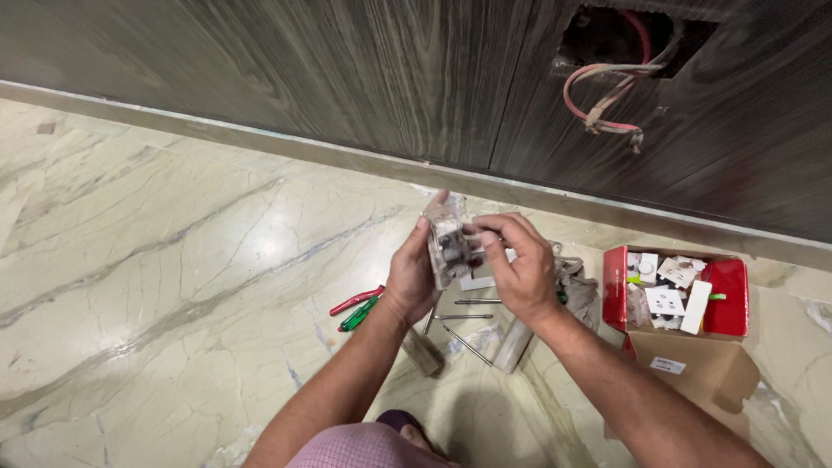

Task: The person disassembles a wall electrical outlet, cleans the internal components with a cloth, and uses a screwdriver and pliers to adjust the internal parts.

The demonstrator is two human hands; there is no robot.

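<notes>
both hands meet near the middle of the view, above a pale marble floor with grey veins. the left hand grips a small whitish, partly clear plastic electrical module from its left side, thumb and fingers closed along its edge so it stands roughly upright. the right hand comes in from the right, its fingertips pinched on the module's upper right edge, so both hands are clamped on the same piece, close together. the picture is slightly blurred there, so the module's fine parts cannot be made out.

the module looks light, stiff and hard, probably brittle at its thin clear edges and any small metal contacts; a hold on the flat outer sides seems safer than on the dark middle part.

on the floor below the hands lie several thin metal rods or screwdrivers, a pale cylindrical piece and a small wooden block. to the left of them lie red-handled pliers and a green-handled tool, touching each other. to the right stands a red box with white switch parts inside, just behind a brown cardboard box.

at the far side runs a dark wood-grain wall panel, with a rectangular cut-out at the upper right from which red and pale wires hang loose.
</notes>
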